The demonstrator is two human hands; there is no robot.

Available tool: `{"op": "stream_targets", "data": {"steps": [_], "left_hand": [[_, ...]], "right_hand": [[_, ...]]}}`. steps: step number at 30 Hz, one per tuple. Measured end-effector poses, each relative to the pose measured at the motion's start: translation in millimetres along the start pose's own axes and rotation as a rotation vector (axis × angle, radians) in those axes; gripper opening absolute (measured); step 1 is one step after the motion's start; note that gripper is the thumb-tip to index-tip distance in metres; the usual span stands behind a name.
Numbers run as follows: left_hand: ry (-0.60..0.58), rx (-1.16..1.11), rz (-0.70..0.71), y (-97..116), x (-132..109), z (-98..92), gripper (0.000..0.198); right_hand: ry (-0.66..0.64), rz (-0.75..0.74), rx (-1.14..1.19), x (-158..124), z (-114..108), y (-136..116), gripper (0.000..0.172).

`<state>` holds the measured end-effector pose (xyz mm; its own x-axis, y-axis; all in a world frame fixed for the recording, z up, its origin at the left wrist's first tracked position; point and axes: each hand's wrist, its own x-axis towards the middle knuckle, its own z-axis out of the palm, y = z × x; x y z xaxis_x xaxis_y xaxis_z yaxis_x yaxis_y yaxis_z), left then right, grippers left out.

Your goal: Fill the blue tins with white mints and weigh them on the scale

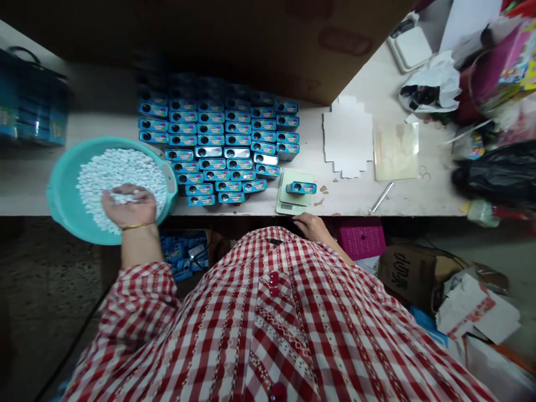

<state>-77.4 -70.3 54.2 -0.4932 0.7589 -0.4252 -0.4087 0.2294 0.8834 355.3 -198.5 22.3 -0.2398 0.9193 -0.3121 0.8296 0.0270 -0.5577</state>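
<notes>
My left hand (129, 205) is palm up in a turquoise plastic basin, its fingers curled around some small white pieces (121, 164) like mints or pellets. More of these pieces fill much of the basin (62, 190). At the table's front edge, my right hand (312, 226) rests with its fingers loosely stretched, just below a pale green kitchen scale (288, 207). I see nothing held in it. One small blue tin (301, 188) lies on the scale. Many similar blue tins (211, 128) stand in rows between the basin and the scale.
A large cardboard box (251, 50) hangs over the back of the table. To the right lie a white cardboard sheet (347, 137), a clear plastic sheet (396, 151) and a metal tube (382, 197). A magenta basket (362, 237) sits below the edge. Bags clutter the far right.
</notes>
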Motion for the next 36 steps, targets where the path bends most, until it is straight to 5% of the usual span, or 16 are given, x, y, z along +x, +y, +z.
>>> {"op": "stream_targets", "data": {"steps": [2,5,7,10,17,26,36], "left_hand": [[-0.217,-0.266,-0.108,-14,-35,36.7,0.035],[-0.383,-0.510,-0.504,-41,-84,96.9,0.034],[-0.400,-0.549,-0.745,-61,-107,128.3,0.037],[-0.355,-0.490,-0.892,-89,-125,151.2,0.038],[-0.278,-0.349,-1.041,-126,-146,135.6,0.029],[-0.203,-0.256,-0.997,-139,-159,113.5,0.025],[-0.327,-0.255,-1.091,-147,-157,135.0,0.020]], "right_hand": [[0.100,-0.166,0.096,12,-12,-18,0.021],[0.247,-0.417,0.193,33,-33,-51,0.023],[0.318,-0.504,0.197,46,-43,-71,0.024],[0.310,-0.499,0.062,60,-42,-90,0.027],[0.011,-0.517,-0.435,67,-1,-93,0.022],[-0.157,-0.728,-0.350,64,20,-87,0.016],[-0.096,-0.608,-0.238,59,6,-60,0.019]]}}
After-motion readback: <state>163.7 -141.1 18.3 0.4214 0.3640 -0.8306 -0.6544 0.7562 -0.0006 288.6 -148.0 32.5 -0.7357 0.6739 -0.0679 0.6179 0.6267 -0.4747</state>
